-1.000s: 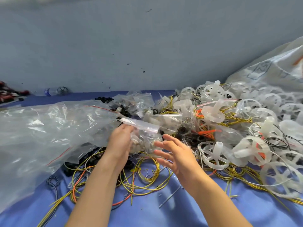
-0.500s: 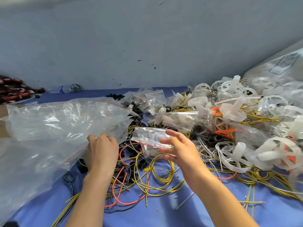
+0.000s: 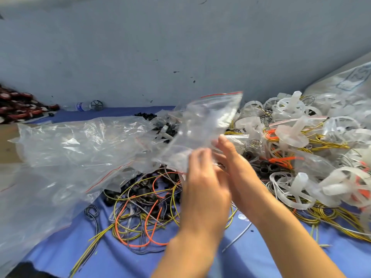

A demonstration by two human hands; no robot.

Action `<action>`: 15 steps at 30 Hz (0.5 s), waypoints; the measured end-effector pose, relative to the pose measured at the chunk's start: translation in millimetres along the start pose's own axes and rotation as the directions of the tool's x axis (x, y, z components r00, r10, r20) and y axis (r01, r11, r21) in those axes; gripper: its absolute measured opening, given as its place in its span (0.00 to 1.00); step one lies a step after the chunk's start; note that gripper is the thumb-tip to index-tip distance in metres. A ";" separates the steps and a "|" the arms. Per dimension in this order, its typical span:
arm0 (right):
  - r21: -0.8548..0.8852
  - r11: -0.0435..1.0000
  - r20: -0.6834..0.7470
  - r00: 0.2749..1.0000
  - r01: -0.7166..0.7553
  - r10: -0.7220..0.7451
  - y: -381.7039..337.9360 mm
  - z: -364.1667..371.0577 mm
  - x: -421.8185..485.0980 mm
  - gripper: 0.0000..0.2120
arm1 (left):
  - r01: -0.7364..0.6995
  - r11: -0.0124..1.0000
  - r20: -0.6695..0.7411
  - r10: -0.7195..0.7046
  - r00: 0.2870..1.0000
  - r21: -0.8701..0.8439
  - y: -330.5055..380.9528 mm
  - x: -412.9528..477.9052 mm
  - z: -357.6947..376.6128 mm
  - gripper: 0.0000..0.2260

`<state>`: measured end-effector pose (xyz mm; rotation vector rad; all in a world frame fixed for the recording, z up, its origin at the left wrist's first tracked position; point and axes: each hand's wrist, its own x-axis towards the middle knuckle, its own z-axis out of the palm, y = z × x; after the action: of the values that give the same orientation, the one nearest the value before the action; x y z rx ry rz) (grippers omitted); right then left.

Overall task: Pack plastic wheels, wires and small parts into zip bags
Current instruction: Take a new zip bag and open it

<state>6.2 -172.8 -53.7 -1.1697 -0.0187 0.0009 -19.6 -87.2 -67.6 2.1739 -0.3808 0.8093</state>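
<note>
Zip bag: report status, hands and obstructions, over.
Left hand grips zip bag at lower edge; right hand fingers straight against it. Bag raised, red seal uppermost, contents unclear. Wire tangle beneath, large clear plastic sheet at left.

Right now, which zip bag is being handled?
The clear red-striped zip bag held up at centre: the left hand grips its lower edge and the right hand touches it. The other bags lie crumpled in a heap at left.
</note>
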 end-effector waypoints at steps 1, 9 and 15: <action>-0.036 0.999 -0.027 0.999 0.032 -0.033 -1.4 -0.7 -0.7 0.15 | -0.031 1.000 0.080 0.031 0.996 -0.003 6.0 -12.6 5.8 0.16; -0.332 0.908 -0.047 0.957 0.256 -0.287 -5.3 -16.4 -11.4 0.11 | 0.190 0.961 -0.220 -0.233 0.947 -0.200 -24.0 6.7 -21.1 0.08; -0.268 0.910 0.006 0.946 0.315 -0.325 -13.8 -33.3 -23.9 0.11 | 0.715 0.208 0.532 -0.539 0.653 -0.667 -40.2 15.7 -33.0 0.13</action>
<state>-17.4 -209.1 -54.3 -1.4249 -0.1818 -0.3244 -1.8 -36.0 -63.4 1.1985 0.0924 -0.1310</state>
